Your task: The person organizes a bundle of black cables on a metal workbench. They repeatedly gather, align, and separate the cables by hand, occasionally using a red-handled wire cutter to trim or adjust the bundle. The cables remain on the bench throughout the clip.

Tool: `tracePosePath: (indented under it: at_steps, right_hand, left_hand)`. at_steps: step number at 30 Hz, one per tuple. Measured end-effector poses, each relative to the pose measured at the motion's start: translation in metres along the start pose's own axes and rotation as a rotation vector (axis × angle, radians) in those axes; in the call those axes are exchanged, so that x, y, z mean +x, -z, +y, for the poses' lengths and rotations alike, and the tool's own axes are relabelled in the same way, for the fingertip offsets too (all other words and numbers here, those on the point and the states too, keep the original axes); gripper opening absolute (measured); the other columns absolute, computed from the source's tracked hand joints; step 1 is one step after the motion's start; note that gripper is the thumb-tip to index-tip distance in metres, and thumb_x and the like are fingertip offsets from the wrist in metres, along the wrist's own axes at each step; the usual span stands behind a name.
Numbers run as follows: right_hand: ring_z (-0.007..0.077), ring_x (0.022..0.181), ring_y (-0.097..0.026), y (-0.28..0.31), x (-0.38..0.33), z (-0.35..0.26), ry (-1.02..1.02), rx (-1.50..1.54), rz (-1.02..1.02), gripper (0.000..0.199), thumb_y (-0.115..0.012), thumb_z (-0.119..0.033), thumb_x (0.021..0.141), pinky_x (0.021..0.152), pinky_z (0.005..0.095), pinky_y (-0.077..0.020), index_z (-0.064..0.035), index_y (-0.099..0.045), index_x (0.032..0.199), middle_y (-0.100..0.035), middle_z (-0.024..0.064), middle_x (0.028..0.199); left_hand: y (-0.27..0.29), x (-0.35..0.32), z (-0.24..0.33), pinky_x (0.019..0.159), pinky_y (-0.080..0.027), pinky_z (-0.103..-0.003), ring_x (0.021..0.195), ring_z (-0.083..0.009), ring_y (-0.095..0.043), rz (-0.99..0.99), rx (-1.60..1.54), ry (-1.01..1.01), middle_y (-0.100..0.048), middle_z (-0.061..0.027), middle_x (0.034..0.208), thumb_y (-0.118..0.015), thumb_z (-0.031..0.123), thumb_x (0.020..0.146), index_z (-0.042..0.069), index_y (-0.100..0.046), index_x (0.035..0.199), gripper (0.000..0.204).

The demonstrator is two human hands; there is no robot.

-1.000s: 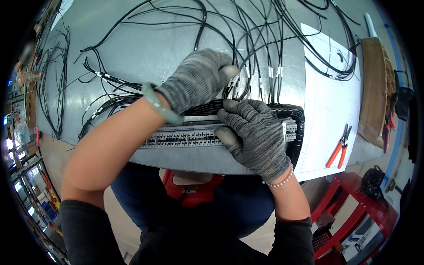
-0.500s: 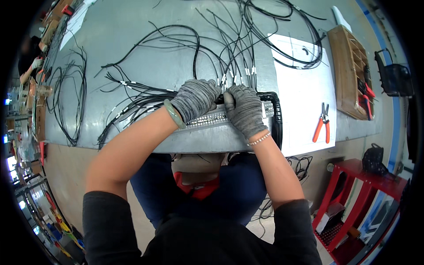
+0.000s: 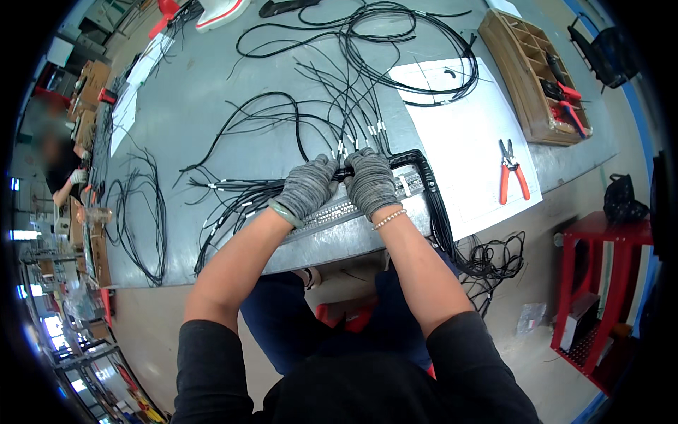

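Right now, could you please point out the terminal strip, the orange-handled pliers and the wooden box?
Terminal strip [image 3: 332,213]: head view, on its row of terminals.
Orange-handled pliers [image 3: 509,163]: head view, near the pivot.
Wooden box [image 3: 515,78]: head view, on its left side wall.

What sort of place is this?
Probably a wiring workshop: thin black cables with white marker sleeves spread over a smooth grey table, plus an orange-handled plier-like tool and a brown compartmented box holding red-handled tools.
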State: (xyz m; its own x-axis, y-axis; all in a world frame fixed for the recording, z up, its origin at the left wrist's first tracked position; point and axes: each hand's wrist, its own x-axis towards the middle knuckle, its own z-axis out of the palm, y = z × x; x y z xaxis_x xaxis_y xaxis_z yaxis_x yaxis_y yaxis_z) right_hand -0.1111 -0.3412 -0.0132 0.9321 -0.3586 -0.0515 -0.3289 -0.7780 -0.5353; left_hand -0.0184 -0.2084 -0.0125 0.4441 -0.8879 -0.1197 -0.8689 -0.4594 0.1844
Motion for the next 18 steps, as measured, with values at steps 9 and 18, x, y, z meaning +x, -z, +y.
tracePosePath:
  at_steps: [9,18]
  right_hand:
    - [0.0331,0.107,-0.052,0.002,-0.003,-0.005,0.011,0.027,-0.009,0.032,-0.071,-0.019,0.074,0.092,0.0411,-0.0452,-0.0102,-0.066,0.103,-0.058,0.0144,0.109]
    - [0.0310,0.107,-0.052,0.010,-0.001,-0.011,-0.058,-0.020,-0.024,0.032,-0.073,-0.020,0.073,0.094,0.0387,-0.0441,-0.0118,-0.066,0.103,-0.056,0.0118,0.111]
  left_hand:
    - [0.014,0.007,0.008,0.074,-0.051,-0.042,0.086,-0.0305,-0.063,-0.095,0.127,0.030,-0.061,-0.0136,0.097,-0.059,0.033,0.084,0.009,-0.057,0.106,0.033]
    - [0.012,0.015,0.017,0.072,-0.051,-0.044,0.082,-0.0311,-0.064,-0.137,0.095,0.181,-0.066,-0.0135,0.086,-0.062,0.023,0.080,0.009,-0.056,0.102,0.026]
